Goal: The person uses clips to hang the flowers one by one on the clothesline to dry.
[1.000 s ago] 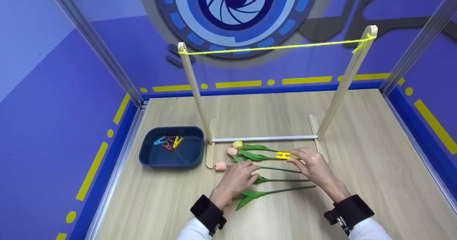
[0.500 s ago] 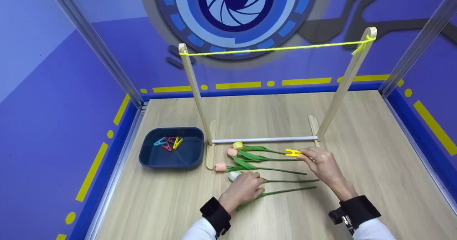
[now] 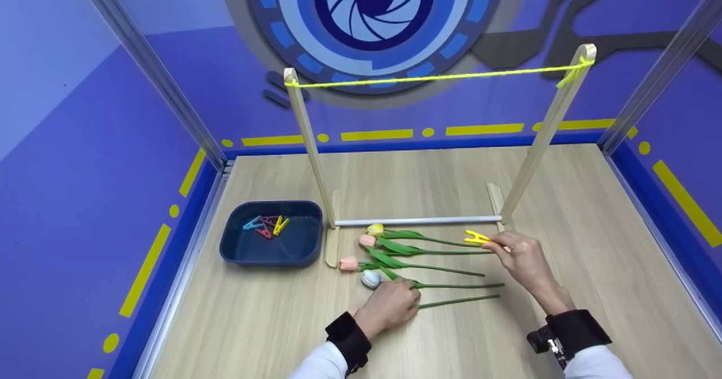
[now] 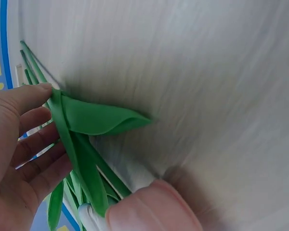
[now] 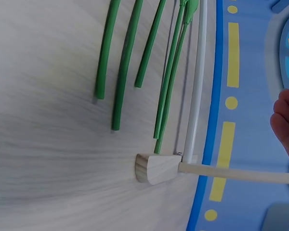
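Picking seems the step: the left hand point(image 3: 392, 304), spread, touches six-o'clock flower point(image 4: 82, 154) and should close; right hand point(image 3: 524, 260) pinches yellow clip point(image 3: 476, 237).

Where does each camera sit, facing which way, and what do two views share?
Head: worn on the head, facing forward and down at tulips and wooden frame; left hand, right hand and sleeves show.
Left wrist: worn there, facing green leaves; the left hand shows at left.
Right wrist: worn there, facing stem ends and a wooden foot; part of the right hand shows at the right edge.
Head and right wrist views share the white rod.
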{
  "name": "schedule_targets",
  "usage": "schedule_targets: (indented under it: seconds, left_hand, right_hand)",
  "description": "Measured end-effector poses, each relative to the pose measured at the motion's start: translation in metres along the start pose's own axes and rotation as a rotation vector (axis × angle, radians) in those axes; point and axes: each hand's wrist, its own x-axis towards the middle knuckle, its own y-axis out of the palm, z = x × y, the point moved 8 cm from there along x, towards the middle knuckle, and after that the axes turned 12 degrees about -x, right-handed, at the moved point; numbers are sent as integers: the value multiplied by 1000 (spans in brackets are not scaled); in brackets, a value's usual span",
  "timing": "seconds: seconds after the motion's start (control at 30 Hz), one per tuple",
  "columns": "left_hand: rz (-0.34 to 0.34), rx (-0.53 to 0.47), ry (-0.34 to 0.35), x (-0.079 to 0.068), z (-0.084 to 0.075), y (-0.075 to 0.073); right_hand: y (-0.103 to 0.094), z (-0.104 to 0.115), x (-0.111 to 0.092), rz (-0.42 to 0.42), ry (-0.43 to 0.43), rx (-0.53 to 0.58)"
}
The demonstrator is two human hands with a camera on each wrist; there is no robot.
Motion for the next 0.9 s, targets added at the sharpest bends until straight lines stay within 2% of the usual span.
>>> schedule_targets:
  seconds: [0.13, 0.33, 0.63, 0.73, 0.9]
  left_hand:
    - [31, 25, -10, 1, -3, 3]
    - [23, 115, -7, 1, -11, 6]
    - [-28, 229, -1, 2, -22, 9]
    - [-43, 215, 3, 1, -22, 10]
    - [-64, 124, -25, 1, -16, 8]
  right_hand:
    - [3, -10, -4, 21, 52, -32]
    - [7, -22, -12, 63, 136, -53]
    - [7, -24, -17, 62, 136, -36]
    - [8, -26, -18, 76, 146, -44]
    - [8, -28, -18, 102, 167, -51]
